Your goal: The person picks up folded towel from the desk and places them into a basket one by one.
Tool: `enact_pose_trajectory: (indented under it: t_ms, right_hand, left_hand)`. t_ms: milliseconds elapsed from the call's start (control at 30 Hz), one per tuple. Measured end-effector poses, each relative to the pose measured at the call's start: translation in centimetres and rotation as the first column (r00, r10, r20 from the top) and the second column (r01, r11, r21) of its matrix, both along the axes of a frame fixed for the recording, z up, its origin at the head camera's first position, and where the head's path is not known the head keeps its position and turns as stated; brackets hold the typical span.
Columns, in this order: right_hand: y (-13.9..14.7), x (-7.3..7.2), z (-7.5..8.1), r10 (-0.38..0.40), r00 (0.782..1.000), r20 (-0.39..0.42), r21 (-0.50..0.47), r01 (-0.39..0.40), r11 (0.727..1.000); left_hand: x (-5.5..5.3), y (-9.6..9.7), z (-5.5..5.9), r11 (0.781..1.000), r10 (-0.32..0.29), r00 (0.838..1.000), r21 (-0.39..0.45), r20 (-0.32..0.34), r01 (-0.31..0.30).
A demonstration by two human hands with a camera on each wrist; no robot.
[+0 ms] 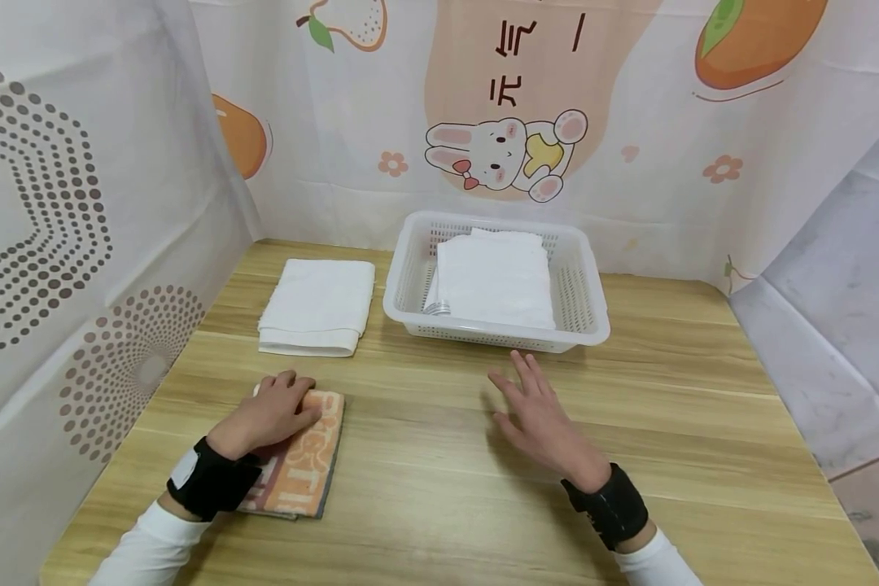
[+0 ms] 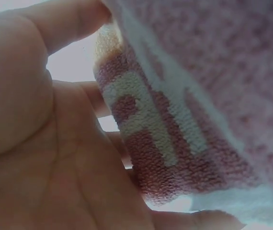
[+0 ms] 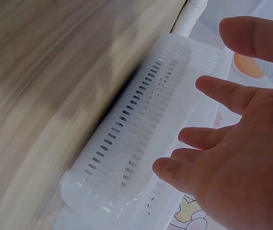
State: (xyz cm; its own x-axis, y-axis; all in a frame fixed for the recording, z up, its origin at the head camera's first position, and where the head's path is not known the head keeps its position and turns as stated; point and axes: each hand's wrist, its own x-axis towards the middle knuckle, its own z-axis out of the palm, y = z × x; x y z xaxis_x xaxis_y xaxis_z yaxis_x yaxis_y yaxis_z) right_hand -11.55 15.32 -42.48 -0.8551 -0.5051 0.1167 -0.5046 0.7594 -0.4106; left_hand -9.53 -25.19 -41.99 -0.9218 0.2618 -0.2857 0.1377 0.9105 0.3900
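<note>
My left hand (image 1: 271, 415) lies over a folded orange, pink and grey patterned towel (image 1: 318, 456) at the table's left front. Its fingers bend over the towel's far edge, and the thumb touches the orange part. In the left wrist view, the towel's pinkish, pale-lettered side (image 2: 160, 143) hides the fingertips. Fingers spread and holding nothing, my right hand (image 1: 545, 427) hovers above the table just in front of a white perforated plastic basket (image 1: 593, 301). White folded cloth (image 1: 494, 277) lies inside the basket.
Left of the basket, a folded white towel (image 1: 318, 305) lies on the wood-grain table (image 1: 439, 488). Behind the table hangs a white curtain (image 1: 322, 146) printed with fruit and a rabbit. Another dotted curtain (image 1: 80, 244) borders the left side.
</note>
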Motion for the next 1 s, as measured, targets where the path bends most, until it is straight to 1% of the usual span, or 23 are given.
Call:
enact_pose_trajectory:
  t_ms: [67,267,367,467,533,567,600,700,800,1000]
  right_hand:
    - [0.0,0.0,0.0,0.002,1.0,-0.001,-0.003,-0.002,1.0]
    - [-0.2,0.1,0.0,0.01,1.0,-0.007,-0.005,-0.01,1.0]
    - [-0.2,0.2,0.0,0.015,1.0,-0.008,-0.006,-0.015,1.0]
    - [-0.3,0.3,-0.1,0.016,1.0,-0.008,-0.008,-0.016,1.0]
    - [-0.3,0.3,-0.1,0.016,1.0,-0.009,-0.008,-0.016,1.0]
    - [-0.3,0.3,-0.2,0.015,1.0,-0.01,-0.008,-0.015,1.0]
    - [-0.3,0.3,-0.2,0.013,1.0,-0.013,-0.006,-0.013,1.0]
    - [-0.3,0.3,-0.2,0.014,1.0,-0.017,0.0,-0.014,1.0]
    - [-0.3,0.4,-0.2,0.017,1.0,-0.016,0.004,-0.017,1.0]
    - [-0.3,0.5,-0.2,0.017,1.0,-0.005,-0.005,-0.017,1.0]
  left_hand:
    - [0.0,0.0,0.0,1.0,-0.004,1.0,0.0,-0.002,0.004]
    - [0.0,-0.3,0.0,1.0,-0.005,1.0,0.025,0.019,0.004]
    - [0.1,-0.6,0.0,0.999,0.0,1.0,0.034,-0.005,0.0]
    - [0.1,-1.0,-0.2,0.999,0.006,0.998,0.046,-0.056,-0.004]
    - [0.2,-1.2,-0.2,0.999,0.02,0.997,0.041,-0.078,-0.017]
    - [0.2,-1.2,-0.2,0.999,0.032,0.996,0.036,-0.079,-0.029]
    - [0.2,-1.3,-0.2,0.999,0.044,0.996,0.03,-0.077,-0.041]
    - [0.4,-1.5,0.0,0.996,0.093,0.995,0.009,-0.024,-0.093]
    - [0.5,-1.5,0.1,0.992,0.123,0.992,-0.012,0.011,-0.123]
    - [0.7,-1.4,0.0,0.99,0.14,0.99,-0.038,0.005,-0.139]
